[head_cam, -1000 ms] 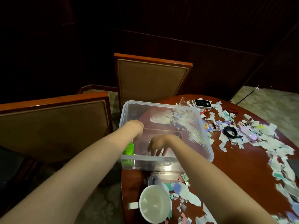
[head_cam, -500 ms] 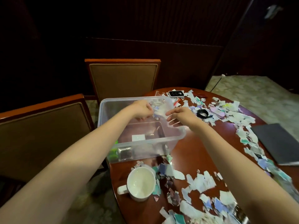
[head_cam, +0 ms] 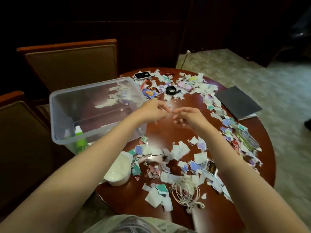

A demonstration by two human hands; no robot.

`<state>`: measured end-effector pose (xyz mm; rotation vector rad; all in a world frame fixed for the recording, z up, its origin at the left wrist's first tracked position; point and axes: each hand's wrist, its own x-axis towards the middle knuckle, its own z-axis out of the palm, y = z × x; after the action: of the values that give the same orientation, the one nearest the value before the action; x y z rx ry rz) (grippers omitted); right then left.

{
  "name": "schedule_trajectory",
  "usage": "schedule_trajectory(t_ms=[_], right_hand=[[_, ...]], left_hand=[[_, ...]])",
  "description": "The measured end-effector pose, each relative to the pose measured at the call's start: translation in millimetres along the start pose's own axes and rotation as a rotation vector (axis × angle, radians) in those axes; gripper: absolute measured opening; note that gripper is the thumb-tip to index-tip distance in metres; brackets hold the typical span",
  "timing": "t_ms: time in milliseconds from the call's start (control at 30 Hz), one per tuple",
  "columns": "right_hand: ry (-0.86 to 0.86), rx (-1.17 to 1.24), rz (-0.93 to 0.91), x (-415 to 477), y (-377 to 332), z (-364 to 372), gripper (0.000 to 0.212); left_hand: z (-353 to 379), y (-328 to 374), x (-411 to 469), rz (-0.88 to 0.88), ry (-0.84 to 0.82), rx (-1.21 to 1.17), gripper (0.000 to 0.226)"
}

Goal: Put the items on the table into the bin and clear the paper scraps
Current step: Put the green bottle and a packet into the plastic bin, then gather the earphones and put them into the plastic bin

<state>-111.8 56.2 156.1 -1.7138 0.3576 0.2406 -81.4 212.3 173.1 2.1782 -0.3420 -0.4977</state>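
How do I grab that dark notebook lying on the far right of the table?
Take the dark notebook by its outer corner, coming from the right edge of the table. It lies flat, so there is little to pinch from above, but that corner seems to stick out past the rim, leaving room for a thumb on top and fingers underneath.

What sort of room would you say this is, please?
Probably a formal meeting or dining room: a round polished wooden table, upholstered wood-framed chairs drawn up beside it, and patterned carpet below dark panelled walls.
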Motion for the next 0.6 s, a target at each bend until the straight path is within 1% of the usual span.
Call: schedule_trajectory(t_ms=[67,133,233,300,400,467,500,533,600], right_hand=[[0.008,-0.023,0.044,-10,20,-3,0.022],[0.001,-0.045,0.098,-20,42,-3,0.023],[-0.017,-0.117,0.166,-34,70,-5,0.025],[-0.009,-0.255,0.178,-44,88,-10,0.023],[0.019,-0.565,0.167,-59,111,-17,0.019],[0.039,-0.655,0.229,-70,122,-17,0.012],[0.054,-0.683,0.259,-75,126,-16,0.02],[0.071,-0.709,0.279,-79,132,-15,0.035],[0.115,-0.708,0.305,-87,143,-13,0.075]], left_hand=[[20,2,-3,0.014,-0.06,-0.015,0.017],[40,1,-8,0.036,-0.085,-0.011,0.011],[65,-6,-16,0.035,-0.133,0.016,0.013],[82,-12,-21,0.007,-0.182,0.057,0.017],[104,-25,-30,-0.067,-0.301,0.099,0.025],[115,-32,-36,-0.097,-0.398,0.148,0.026],[119,-34,-39,-0.103,-0.439,0.182,0.027],[123,-36,-41,-0.105,-0.47,0.22,0.029],[128,-40,-45,-0.109,-0.491,0.288,0.032]])
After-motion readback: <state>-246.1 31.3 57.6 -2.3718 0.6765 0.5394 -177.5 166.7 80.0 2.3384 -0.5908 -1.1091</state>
